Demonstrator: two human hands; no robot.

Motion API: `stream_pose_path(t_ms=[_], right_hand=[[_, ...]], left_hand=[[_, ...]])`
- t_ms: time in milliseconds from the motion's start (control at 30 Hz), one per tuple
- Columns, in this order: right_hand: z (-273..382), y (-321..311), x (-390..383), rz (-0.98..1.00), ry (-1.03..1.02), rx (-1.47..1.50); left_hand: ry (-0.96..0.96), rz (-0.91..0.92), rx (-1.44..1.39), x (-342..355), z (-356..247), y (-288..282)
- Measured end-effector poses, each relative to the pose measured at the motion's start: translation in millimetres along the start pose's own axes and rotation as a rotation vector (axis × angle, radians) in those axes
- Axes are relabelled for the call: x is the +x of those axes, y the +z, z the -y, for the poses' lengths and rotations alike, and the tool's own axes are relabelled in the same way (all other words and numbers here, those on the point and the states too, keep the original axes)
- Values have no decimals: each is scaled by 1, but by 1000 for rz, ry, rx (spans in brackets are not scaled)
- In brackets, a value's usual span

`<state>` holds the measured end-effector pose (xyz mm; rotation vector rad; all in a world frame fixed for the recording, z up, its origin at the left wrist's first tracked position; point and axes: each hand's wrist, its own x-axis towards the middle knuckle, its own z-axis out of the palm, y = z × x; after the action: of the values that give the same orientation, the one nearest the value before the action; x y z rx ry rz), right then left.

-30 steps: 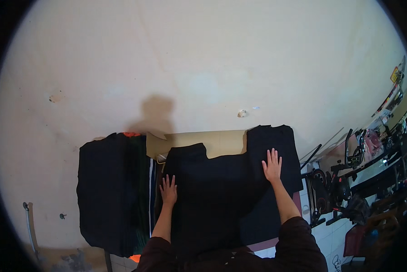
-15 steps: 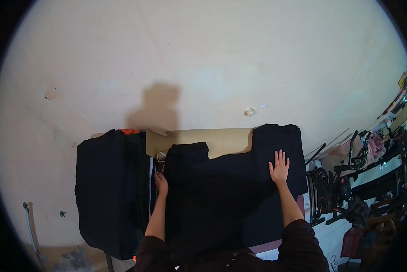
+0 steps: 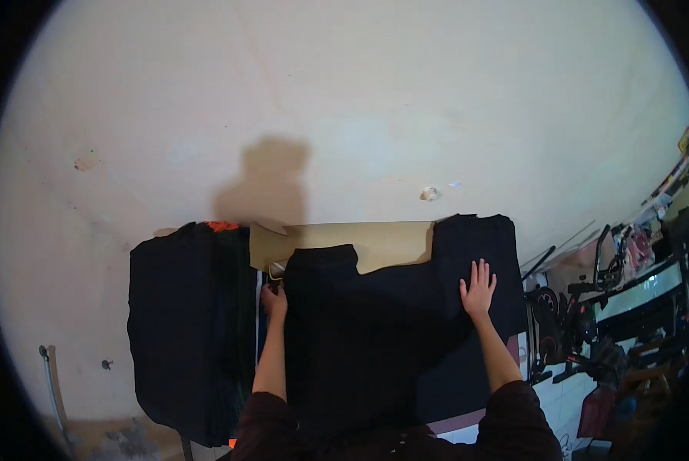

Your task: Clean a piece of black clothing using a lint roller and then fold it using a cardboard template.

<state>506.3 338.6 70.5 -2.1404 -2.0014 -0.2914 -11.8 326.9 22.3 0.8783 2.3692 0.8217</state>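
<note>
A large piece of black cloth, its top edge cut in a deep notch, lies spread before me; it looks like trousers or a garment panel. My right hand rests flat on its right part, fingers stretched out. At the cloth's left edge is my left hand, its fingers curled in the gap beside a folded stack of dark cloth. Just beyond those fingers sits a small pale looped item, too small to name. Whatever the left fingers grip is hidden.
Tan cardboard shows behind the black cloth, against a pale wall. Orange fabric peeks from the stack's far end. An exercise bike and clutter stand at the right. A metal pipe runs down the left wall.
My left hand has moved slightly farther away along the cloth's edge, toward the small looped item. The right hand stays flat on the cloth. The whole view has shifted a little.
</note>
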Motion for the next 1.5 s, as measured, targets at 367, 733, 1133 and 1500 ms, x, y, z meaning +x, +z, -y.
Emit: stream_pose_path(t_ms=[367,733,1133,1500], right_hand=[[306,-19,24,149,-621,1083],[407,41,6,41,-829,761],[395,33,-12,40,-566,435],[465,56,27,752,348,969]], left_hand=[[515,13,412,-185,82,-18],[539,68,369,-188,90,-13],[510,84,366,-186,94,-20],[515,79,379,-184,93,-25]])
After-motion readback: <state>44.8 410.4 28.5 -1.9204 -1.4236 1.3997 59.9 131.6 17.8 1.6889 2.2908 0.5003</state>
